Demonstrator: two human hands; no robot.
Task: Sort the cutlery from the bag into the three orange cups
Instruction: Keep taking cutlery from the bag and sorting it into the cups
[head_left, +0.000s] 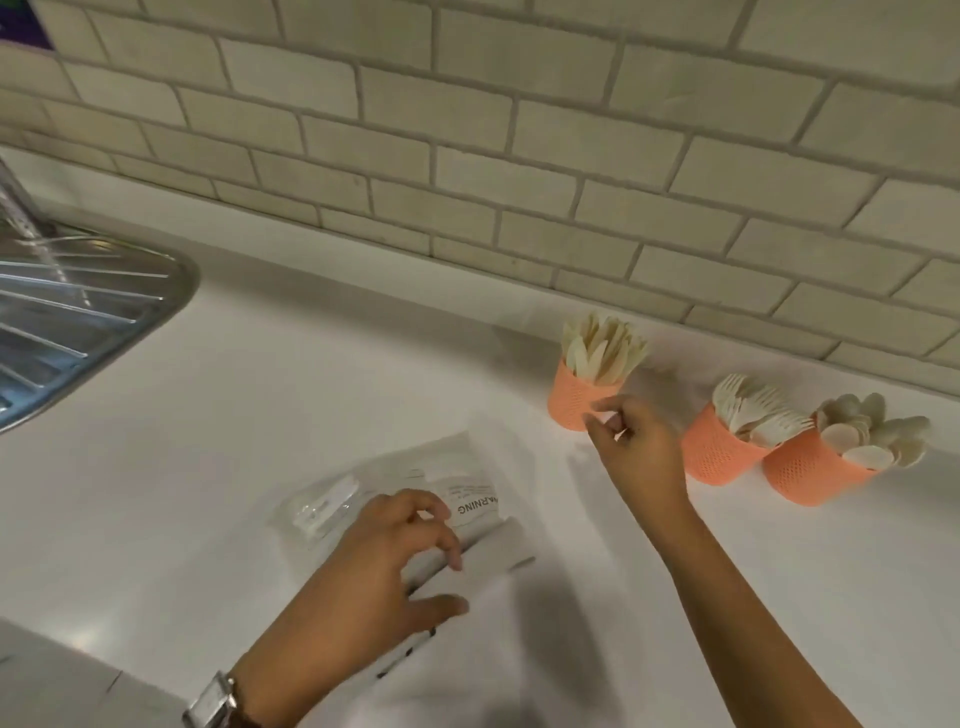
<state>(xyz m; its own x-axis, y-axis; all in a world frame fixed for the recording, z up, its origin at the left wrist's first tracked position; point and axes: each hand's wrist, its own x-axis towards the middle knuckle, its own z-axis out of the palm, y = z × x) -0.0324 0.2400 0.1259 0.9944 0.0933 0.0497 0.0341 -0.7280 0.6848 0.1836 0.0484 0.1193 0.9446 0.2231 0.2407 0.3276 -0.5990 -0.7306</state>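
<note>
Closest was a silver wristwatch (210, 701) on the left hand (410, 551), whose bent fingers rested on the clear plastic bag (441, 467) lying flat on the white worktop (208, 441); whether they pinched the film, I could not tell. Something white and blurred (322, 506) lay in the bag's far-left end, beyond that hand. It was well apart from the right hand (634, 441), which hovered loosely curled and seemingly empty just beside the knife cup (571, 405). So the left hand was the nearer one. Three orange mesh cups stood along the tiled wall, holding pale knives (602, 348), forks (753, 410) in the middle cup (714, 452), and spoons (867, 436) in the right-hand cup (805, 473).
</note>
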